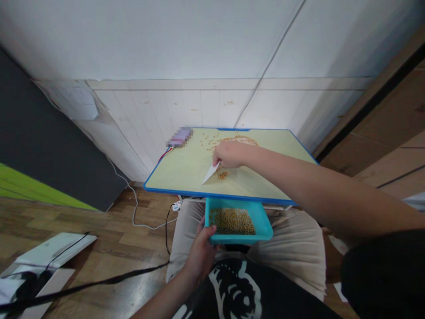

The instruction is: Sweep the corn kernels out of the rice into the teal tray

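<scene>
My left hand [204,243] grips the left edge of a turquoise plastic tray [264,223], its thumb over the rim. The tray sits at my lap, just below the table's front edge, and holds many soybean-like yellow beans [234,221]. Over the table, my right hand [229,153] is closed on a thin white card [210,173], which slants down to the tabletop. A small cluster of beans [222,175] lies right beside the card. More loose beans [207,141] are scattered behind the hand, partly hidden by it and the forearm.
The small table [175,173] has a pale yellow top with blue edging and stands against a white panelled wall [186,106]. A pixelated purple object [181,136] with wires lies at its back left corner. White cable [135,204] runs along the floor at left.
</scene>
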`<action>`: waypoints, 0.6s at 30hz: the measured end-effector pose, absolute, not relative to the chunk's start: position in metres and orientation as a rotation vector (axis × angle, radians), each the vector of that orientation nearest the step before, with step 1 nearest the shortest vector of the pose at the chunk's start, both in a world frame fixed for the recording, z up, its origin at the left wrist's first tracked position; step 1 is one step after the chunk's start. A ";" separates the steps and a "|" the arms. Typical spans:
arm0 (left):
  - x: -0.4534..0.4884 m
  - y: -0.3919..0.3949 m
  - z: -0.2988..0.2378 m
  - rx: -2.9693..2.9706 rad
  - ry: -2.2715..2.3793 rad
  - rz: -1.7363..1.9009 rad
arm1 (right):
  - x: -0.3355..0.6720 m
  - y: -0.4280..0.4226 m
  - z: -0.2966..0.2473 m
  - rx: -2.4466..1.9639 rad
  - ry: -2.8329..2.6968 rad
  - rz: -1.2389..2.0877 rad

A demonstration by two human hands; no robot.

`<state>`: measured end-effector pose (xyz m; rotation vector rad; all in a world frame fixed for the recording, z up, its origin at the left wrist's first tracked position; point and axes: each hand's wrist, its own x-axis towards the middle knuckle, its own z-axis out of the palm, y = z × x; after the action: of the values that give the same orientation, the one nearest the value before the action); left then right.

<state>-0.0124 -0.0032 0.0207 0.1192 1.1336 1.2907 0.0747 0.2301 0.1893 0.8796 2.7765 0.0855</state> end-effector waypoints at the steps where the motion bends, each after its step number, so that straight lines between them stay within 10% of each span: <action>1: -0.012 -0.003 0.021 0.111 1.137 1.294 | 0.077 0.230 0.189 0.873 2.782 0.080; 18: -0.022 -0.007 0.025 0.155 1.078 1.316 | 0.099 0.223 0.186 0.853 2.810 0.037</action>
<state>-0.0221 -0.0066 0.0253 0.1553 1.0780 1.3164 0.0989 0.2227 0.1864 0.8527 2.8098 0.0373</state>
